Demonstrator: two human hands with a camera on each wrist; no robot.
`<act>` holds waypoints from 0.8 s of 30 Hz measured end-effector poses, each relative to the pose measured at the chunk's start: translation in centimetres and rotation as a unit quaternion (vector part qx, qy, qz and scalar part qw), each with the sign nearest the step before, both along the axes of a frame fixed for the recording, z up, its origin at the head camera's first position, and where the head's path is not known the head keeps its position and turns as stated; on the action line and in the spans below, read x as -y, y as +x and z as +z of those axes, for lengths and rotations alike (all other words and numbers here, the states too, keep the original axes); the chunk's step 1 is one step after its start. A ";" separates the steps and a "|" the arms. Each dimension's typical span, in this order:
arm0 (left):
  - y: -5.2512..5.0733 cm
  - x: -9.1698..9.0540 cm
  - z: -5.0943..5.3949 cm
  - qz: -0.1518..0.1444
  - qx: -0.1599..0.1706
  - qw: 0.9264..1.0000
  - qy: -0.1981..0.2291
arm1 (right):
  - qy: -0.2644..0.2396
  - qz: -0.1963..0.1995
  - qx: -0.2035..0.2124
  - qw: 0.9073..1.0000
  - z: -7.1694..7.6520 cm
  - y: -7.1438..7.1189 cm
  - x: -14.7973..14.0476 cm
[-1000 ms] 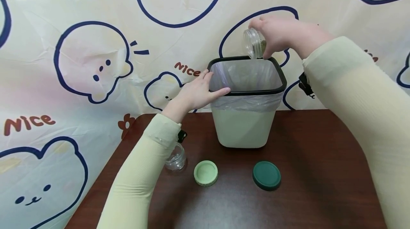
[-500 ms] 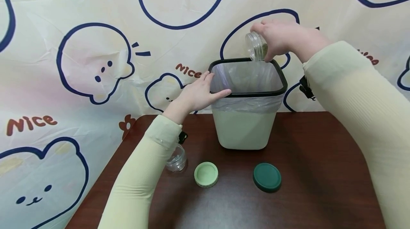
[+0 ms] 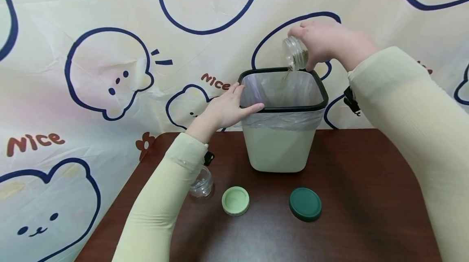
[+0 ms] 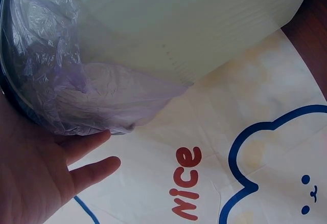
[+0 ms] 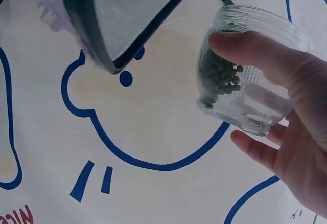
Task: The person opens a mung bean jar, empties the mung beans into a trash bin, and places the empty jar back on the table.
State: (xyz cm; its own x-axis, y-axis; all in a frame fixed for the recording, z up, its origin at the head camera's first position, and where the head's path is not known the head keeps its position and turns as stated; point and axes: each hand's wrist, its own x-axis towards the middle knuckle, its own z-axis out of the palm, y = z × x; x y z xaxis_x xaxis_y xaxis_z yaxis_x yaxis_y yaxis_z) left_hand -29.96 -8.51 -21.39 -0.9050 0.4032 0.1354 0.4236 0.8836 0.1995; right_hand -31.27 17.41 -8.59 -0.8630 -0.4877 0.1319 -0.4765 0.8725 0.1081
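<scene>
My right hand (image 3: 324, 42) grips a clear glass jar (image 3: 294, 53), tilted mouth-down over the back of a pale green trash bin (image 3: 280, 144). In the right wrist view, small round green grains (image 5: 224, 75) lie along one side of the jar, with my thumb across it. Some grains fall from its mouth toward the bin. The bin has a black rim (image 3: 293, 109) and a translucent liner bag (image 3: 282, 91) folded over it. My left hand (image 3: 227, 107) rests on the rim's left side, fingers spread; in the left wrist view, two fingers extend beside the bag.
A second glass jar (image 3: 201, 182) stands on the brown table (image 3: 264, 237), partly behind my left sleeve. A light green lid (image 3: 235, 201) and a dark green lid (image 3: 305, 204) lie in front of the bin. A cartoon-printed cloth (image 3: 121, 5) hangs behind.
The jar in my right hand has tipped further down, and grains now drop from its mouth. My left hand stays at the bin's rim. The view has shifted slightly.
</scene>
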 end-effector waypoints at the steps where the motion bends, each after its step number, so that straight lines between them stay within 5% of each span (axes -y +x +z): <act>1: 0.0 0.0 0.0 0.000 0.001 1.000 0.000 | 0.000 0.002 -0.008 1.000 0.1 0.0 0.0; 24: -0.1 -0.2 0.0 -0.002 -0.002 1.000 0.002 | -0.007 0.006 0.014 1.000 -0.6 -0.1 0.2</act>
State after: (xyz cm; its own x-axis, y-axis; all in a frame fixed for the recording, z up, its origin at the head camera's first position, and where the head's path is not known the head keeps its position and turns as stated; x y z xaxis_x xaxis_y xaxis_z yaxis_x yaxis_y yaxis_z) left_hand -30.03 -8.30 -21.40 -0.9027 0.4062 0.1418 0.4280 0.8810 0.2016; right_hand -31.41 17.23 -9.16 -0.8607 -0.4961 0.1144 -0.4894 0.8681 0.0827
